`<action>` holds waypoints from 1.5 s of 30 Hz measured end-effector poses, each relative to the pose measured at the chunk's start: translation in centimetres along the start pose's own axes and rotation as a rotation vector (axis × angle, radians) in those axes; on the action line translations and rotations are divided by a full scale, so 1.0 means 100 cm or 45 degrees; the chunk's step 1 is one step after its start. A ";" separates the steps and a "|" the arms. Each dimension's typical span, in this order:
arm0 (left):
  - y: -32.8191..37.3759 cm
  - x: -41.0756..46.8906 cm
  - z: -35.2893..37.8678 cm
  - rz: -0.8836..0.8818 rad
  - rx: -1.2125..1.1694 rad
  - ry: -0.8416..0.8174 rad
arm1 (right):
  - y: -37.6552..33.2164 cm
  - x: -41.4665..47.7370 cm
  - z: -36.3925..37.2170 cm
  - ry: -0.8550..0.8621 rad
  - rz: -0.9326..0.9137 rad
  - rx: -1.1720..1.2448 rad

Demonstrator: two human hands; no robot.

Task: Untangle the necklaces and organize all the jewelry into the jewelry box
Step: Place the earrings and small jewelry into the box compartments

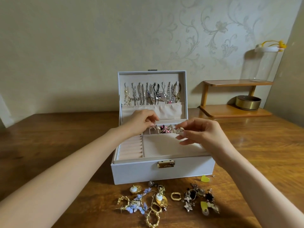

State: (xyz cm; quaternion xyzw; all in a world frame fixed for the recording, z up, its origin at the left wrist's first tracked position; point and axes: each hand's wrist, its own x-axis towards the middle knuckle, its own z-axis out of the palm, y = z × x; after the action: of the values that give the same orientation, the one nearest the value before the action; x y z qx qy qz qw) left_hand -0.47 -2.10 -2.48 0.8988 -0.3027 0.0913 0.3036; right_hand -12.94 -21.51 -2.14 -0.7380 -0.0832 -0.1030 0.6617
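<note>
I see the jewelry box [161, 170] in the middle of the frame, white, standing open on the wooden table [49, 145] with its gold clasp [165, 164] facing me. The lid stands upright at the back, and the necklaces [152, 94] hang in a row from its hooks, their lower ends tucked into the fabric pocket beneath.

My left hand [143, 120] is at the back left of the tray, fingers curled down with the tips at the row of small compartments [162, 130]. I cannot tell whether it is holding anything. My right hand [197, 132] is at the right end of that same row and pinches a small silvery piece [179, 131] between thumb and fingertips, just above the tray. Some of the small compartments already hold pink and dark bits. The ring rolls [131, 148] sit at the tray's left, with the large compartment [164, 147] beside them.

Along the lower edge of the frame, in front of the box, the loose earrings [148, 204] lie scattered on the table: gold hoops, blue flowers, pearl pieces. To their right lie an oval gold hoop [175, 195] and a cluster of dark star pieces [195, 196]. A yellow heart [205, 178] lies close to the box's front right corner.

At the right of the frame a wooden shelf [233, 111] carries a round gold tin [248, 102] on its lower tier and a glass jar [263, 66] on top.
</note>
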 end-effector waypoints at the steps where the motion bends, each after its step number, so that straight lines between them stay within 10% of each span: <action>1: -0.001 -0.002 0.000 0.029 -0.025 0.030 | 0.001 0.001 0.000 0.010 0.004 0.005; 8: -0.002 -0.006 0.003 0.099 -0.066 -0.127 | 0.004 0.010 -0.003 0.072 0.007 -0.037; 21: -0.012 0.003 0.007 0.187 0.065 -0.011 | 0.012 0.075 0.039 -0.096 -0.200 -1.036; 45: -0.007 -0.003 0.004 0.162 0.052 0.142 | 0.010 0.082 0.038 0.003 -0.151 -0.637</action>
State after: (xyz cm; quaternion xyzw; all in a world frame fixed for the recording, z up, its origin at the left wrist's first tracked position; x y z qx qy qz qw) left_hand -0.25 -1.78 -3.26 0.8772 -0.3401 0.1666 0.2953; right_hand -4.55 -17.94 -1.36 -0.8725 -0.0974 -0.1599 0.4513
